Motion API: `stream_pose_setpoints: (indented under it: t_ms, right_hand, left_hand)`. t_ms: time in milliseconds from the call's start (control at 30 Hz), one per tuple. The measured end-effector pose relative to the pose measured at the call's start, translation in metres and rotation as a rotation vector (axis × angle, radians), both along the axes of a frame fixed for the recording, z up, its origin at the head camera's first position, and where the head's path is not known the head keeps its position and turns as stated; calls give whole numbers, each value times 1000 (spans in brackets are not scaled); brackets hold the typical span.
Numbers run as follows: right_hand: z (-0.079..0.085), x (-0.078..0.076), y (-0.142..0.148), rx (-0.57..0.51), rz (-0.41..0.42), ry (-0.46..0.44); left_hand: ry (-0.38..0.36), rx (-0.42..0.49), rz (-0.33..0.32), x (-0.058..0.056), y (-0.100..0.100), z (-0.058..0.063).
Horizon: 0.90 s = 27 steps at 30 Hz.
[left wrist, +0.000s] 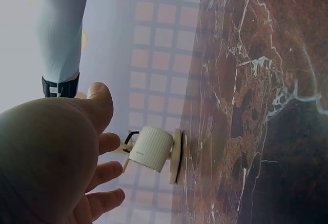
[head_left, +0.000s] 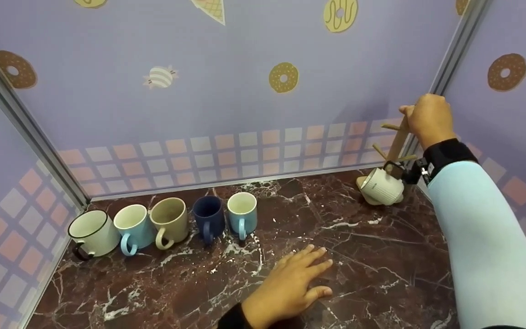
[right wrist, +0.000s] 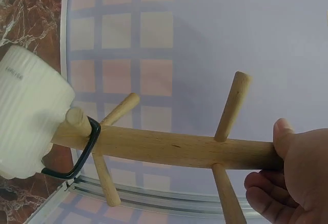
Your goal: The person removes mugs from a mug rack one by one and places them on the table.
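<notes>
At the back right stands a wooden mug tree (head_left: 398, 144), and my right hand (head_left: 431, 118) grips the top of its post. Several pegs stick out from the post (right wrist: 164, 148) in the right wrist view. A white ribbed mug (head_left: 382, 186) hangs by its black handle (right wrist: 77, 165) from a low peg, tilted above the round base (left wrist: 176, 157). My left hand (head_left: 290, 283) is held over the near middle of the table, fingers spread and holding nothing. Nearest to it is a light blue mug (head_left: 243, 214) with a cream inside.
Left of the light blue mug, a row continues with a navy mug (head_left: 208, 218), a tan mug (head_left: 170, 221), another light blue mug (head_left: 134, 227) and a white mug with a black rim (head_left: 93, 233). Patterned walls enclose the dark marbled table (head_left: 359, 260) at the back and sides.
</notes>
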State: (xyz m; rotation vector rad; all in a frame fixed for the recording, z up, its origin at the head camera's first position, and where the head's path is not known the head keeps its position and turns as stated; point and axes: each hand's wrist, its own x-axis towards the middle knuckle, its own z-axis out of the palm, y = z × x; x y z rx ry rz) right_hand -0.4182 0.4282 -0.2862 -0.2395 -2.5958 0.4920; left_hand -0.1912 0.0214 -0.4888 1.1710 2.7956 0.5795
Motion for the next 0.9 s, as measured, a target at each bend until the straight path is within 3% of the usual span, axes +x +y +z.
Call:
stream_pose_setpoints:
  t_ms: [367,767,900]
  right_hand:
    - [-8,-4,2,33,-8,59]
    - [-11,-6,9,-82,-44,60]
    - [-13,-8,9,-68,-47,77]
  left_hand:
    - [-10,2,4,1,-1,2]
    - [-7,-17,10,1,-1,2]
    - [-13,-13,12,1,-2,1]
